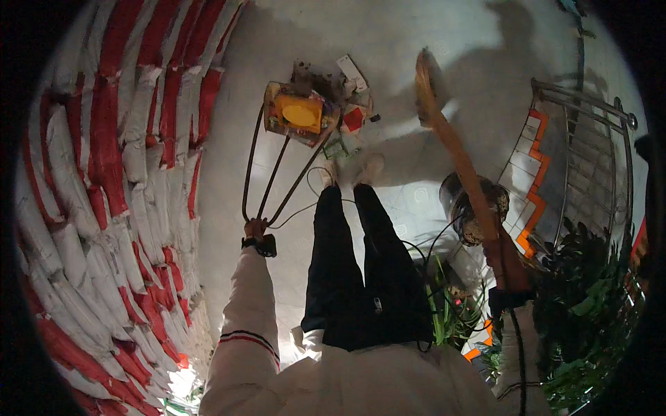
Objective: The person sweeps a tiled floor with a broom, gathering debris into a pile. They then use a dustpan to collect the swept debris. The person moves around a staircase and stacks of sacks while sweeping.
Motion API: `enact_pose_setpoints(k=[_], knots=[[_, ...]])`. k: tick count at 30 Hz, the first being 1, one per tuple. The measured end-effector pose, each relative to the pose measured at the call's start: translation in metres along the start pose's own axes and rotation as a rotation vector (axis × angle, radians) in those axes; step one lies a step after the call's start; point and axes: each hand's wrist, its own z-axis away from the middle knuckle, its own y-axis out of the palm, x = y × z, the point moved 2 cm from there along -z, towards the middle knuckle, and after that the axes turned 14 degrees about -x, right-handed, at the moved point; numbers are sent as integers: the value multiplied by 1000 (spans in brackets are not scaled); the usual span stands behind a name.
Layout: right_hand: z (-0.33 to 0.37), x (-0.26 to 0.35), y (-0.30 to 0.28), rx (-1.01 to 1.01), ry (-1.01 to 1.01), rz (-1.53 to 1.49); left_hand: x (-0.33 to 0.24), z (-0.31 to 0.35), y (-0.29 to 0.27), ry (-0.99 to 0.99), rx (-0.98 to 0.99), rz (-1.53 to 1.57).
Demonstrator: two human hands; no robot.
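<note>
My left hand (255, 227), with a dark band and watch at the wrist, is closed around the top of a long metal-rod handle. The rods run down to a dustpan (297, 114) with a yellow and orange patch, resting on the floor ahead of me. My right hand (505, 260) is wrapped round the stick of a broom (466, 170). The broom's head (426, 87) reaches the floor to the right of the dustpan, apart from it. Dark dirt (305, 75), a white strip (352, 73) and a red scrap (354, 119) lie around the pan.
Stacked red and white sacks (107, 139) line the left side. At right are a round dark pot (479, 208), orange-edged tiled steps (527, 166), a metal railing (590, 104) and leafy plants (590, 305). A thin cable (298, 208) loops near my legs.
</note>
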Motion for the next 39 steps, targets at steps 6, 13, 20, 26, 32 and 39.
enact_pose_setpoints(k=[6, 13, 20, 26, 32, 39], knots=[[14, 5, 18, -93, -103, 230, -57, 30, 79, 119, 91, 219], [11, 68, 42, -36, -656, 438, -170, -31, 163, 764, -75, -820], [-92, 96, 93, -276, -750, 961, -205, -15, 185, 740, -317, -1382], [-129, 14, 95, 123, -203, 102, -183, 11, 232, 441, -283, -982], [-157, -48, 112, 353, 16, -224, -175, 19, 250, 568, -395, -887], [-171, -120, 113, -45, -106, 685, -159, 3, 230, 710, -389, -889]])
